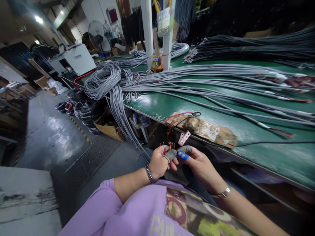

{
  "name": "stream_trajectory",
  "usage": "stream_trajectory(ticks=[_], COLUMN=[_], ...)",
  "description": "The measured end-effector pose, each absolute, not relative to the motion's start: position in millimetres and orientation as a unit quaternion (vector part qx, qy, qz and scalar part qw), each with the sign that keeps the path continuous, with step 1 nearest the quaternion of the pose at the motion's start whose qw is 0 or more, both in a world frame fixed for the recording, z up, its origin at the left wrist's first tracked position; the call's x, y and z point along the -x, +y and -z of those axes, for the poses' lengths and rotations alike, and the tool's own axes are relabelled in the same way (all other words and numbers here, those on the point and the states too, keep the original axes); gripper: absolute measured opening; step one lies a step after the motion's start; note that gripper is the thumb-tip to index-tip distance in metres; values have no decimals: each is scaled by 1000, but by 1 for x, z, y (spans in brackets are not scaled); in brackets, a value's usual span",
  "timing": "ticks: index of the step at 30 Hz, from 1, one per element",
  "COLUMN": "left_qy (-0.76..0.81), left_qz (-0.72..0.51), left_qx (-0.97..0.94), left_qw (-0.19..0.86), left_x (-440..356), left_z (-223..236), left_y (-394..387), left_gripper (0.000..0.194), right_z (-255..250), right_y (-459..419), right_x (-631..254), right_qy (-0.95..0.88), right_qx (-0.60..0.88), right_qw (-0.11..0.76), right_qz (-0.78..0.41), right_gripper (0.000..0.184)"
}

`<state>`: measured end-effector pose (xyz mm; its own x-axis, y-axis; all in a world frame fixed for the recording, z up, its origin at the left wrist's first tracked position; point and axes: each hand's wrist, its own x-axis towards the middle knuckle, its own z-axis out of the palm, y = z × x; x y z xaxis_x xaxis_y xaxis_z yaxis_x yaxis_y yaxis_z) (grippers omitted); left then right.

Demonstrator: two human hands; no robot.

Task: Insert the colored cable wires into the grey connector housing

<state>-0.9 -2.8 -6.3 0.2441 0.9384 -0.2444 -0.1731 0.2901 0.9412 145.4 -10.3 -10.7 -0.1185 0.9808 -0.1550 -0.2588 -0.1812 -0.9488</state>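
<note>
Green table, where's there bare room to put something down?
On the green table, there's room between the black cord and front edge, right of the taped wooden board. A smaller bare strip lies between that board and the grey cables, which crowd the middle.

The left hand (157,164) is gripping coloured wires (171,145), their thin ends fanning upward, while the right hand (198,160) is pinching its covered fingertips together just beside them. Grey cables (187,87) are stretching across the green counter (270,159), many looping at its left end, and a pink clip (184,138) is sitting near a taped wooden board (205,130)
</note>
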Motion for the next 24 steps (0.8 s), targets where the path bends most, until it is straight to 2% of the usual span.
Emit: stream_trajectory(ticks=[6, 13, 24], left_qy=[420, 432, 443], left_qz=[-327, -421, -416], left_qx=[-503, -422, -429], left_qw=[681, 677, 669], left_x=[6, 3, 2], left_z=[3, 12, 11], left_y=[-7, -4, -6], left_gripper=[50, 45, 44], right_z=[10, 15, 14], right_y=[-6, -5, 0], right_x=[-148, -153, -145], right_qy=[-384, -324, -377], right_qx=[437, 372, 452], right_qw=[474, 461, 475], right_qz=[-661, -738, -654], right_gripper=[34, 32, 37])
